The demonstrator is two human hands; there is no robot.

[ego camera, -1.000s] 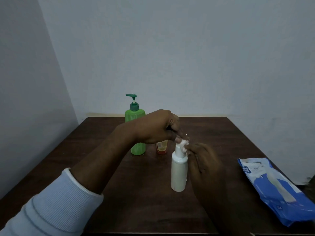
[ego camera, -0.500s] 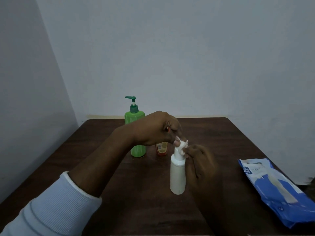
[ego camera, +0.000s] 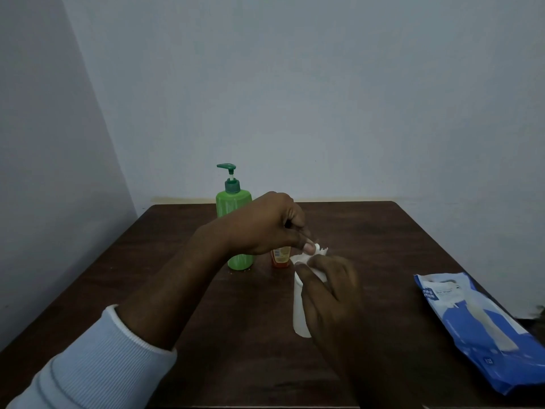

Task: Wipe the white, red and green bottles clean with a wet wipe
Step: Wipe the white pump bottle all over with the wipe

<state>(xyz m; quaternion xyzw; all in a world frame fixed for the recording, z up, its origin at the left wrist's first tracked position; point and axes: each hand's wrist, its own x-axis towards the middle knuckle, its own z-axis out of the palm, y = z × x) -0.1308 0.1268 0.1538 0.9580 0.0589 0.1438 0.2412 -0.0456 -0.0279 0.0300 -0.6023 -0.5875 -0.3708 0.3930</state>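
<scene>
The smooth, cylindrical white bottle (ego camera: 298, 314) stands upright mid-table. The right hand (ego camera: 330, 290) curls round its upper part, and the left hand (ego camera: 265, 225) pinches a crumpled wet wipe (ego camera: 320, 251) at its top. Behind stand the green pump bottle (ego camera: 233, 205) and the half-hidden red bottle (ego camera: 280, 256). A soft blue wipes pack (ego camera: 472, 326) lies to the right on the dark wooden table (ego camera: 206, 364).

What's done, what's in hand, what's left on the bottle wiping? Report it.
Done: nothing is visibly finished. In hand: the white bottle stands on the table, the right hand gripping it while the left hand pinches the wet wipe at its top. Left: the green bottle and red bottle stand behind, no hand on them. Whether they were wiped cannot be told.
</scene>
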